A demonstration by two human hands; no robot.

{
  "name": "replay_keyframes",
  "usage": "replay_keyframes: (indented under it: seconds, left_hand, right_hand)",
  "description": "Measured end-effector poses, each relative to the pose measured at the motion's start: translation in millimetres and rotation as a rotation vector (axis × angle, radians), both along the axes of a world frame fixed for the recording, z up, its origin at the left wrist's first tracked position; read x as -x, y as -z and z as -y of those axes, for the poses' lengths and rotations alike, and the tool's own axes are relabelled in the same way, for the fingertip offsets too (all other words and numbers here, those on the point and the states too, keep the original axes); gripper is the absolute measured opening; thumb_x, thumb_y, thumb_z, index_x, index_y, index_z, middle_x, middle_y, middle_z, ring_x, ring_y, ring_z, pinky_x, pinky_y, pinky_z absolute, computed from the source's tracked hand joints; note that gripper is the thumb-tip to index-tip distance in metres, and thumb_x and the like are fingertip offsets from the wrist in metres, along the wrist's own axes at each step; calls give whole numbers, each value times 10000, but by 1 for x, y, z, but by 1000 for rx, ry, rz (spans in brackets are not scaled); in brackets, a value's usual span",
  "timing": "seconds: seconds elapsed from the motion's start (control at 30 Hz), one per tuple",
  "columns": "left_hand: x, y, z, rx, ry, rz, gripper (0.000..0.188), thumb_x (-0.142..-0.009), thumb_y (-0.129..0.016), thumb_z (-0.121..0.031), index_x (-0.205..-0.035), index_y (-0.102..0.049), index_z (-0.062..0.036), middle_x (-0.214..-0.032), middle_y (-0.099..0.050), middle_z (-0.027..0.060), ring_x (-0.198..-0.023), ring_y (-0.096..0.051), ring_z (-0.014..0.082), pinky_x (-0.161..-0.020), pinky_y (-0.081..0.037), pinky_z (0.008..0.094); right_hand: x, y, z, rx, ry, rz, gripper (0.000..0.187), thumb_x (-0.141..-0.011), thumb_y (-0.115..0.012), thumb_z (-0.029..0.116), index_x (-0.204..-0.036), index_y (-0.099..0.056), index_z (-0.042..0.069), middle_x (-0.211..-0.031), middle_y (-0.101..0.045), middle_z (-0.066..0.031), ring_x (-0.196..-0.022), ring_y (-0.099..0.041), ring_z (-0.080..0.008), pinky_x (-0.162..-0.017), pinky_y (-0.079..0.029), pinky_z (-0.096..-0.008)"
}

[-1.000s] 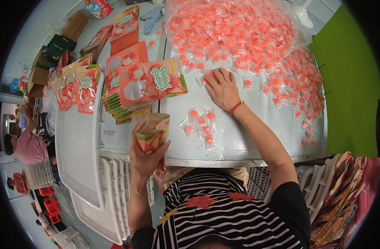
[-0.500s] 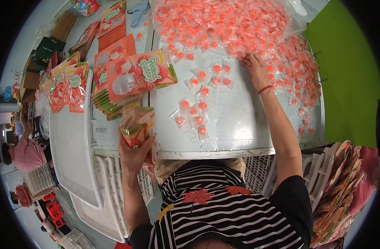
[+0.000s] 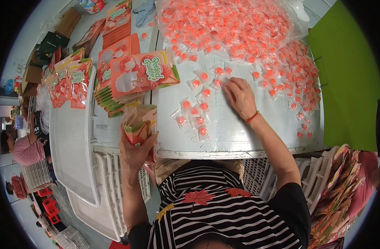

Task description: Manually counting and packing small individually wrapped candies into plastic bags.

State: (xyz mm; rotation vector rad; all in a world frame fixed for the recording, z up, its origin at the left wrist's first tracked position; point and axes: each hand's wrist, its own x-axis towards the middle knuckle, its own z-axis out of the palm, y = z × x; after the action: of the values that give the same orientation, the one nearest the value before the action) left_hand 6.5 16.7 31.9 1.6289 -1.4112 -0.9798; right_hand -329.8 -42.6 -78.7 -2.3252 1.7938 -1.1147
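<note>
1. Bare pale tabletop (image 3: pixel 227 139) runs from the right hand (image 3: pixel 240 98) to the near edge, passable.
2. Heaped wrapped candies (image 3: pixel 227 31) block the far side and right.
3. Loose candies (image 3: pixel 194 111) lie between that hand and the left hand's (image 3: pixel 137 145) upright pouch (image 3: pixel 141 118).

Red stools (image 3: pixel 51 206) stand far left, a green panel (image 3: pixel 345 83) right.

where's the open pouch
In the head view, the open pouch is in the left hand, over the near table edge, left of loose wrapped sweets.
</note>
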Motion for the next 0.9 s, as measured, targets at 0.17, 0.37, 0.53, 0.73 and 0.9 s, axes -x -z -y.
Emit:
replay_keyframes:
  seconds: [0.17, 0.37, 0.53, 0.73, 0.9]
  left_hand:
    - [-8, 5, -6, -4, 7, 61, 680, -694, -811, -115, -1265, -458, -9, -1106, -633, 135, -968, -613, 191, -847, -487, 308]
    - [-5, 0, 0, -11, 33, 56, 686, -698, -808, -114, -1274, -451, -16, -1108, -630, 135, -978, -610, 190, -856, -487, 312]
    - [1, -2, 3, 48, 58, 56, 684, -700, -810, -120, -1273, -451, -21, -1105, -630, 132, -970, -610, 182, -844, -495, 309]
    - [-13, 6, -4, 22, -11, -34, 676, -699, -814, -132, -1262, -456, -21, -1105, -628, 127, -968, -613, 171, -833, -500, 304]
    - [-12, 10, 1, 13, 23, 36, 693, -695, -817, -144, -1270, -449, -22, -1094, -636, 142, -978, -617, 191, -839, -501, 315]
  right_hand:
    - [21, 0, -26, 44, 28, -151, 125, -794, -661, 67, -913, -629, 48, -982, -627, -87, -951, -578, -283, -799, -460, -378]
    - [30, -27, -8, 9, 82, -174, 271, -814, -668, 211, -1026, -631, 46, -1062, -613, -128, -1012, -559, -312, -849, -443, -405]
    - [-17, -10, 44, -70, -110, 24, 461, -819, -643, 419, -1174, -598, 127, -1224, -524, -166, -1111, -493, -346, -931, -382, -451]
    - [-62, 2, 40, -153, -245, -167, 447, -823, -615, 439, -1189, -587, 183, -1314, -453, -154, -1235, -387, -368, -968, -311, -553]
    - [-107, 3, 15, -132, -238, -141, 398, -843, -593, 378, -1189, -581, 181, -1315, -445, -146, -1236, -378, -390, -975, -301, -563]
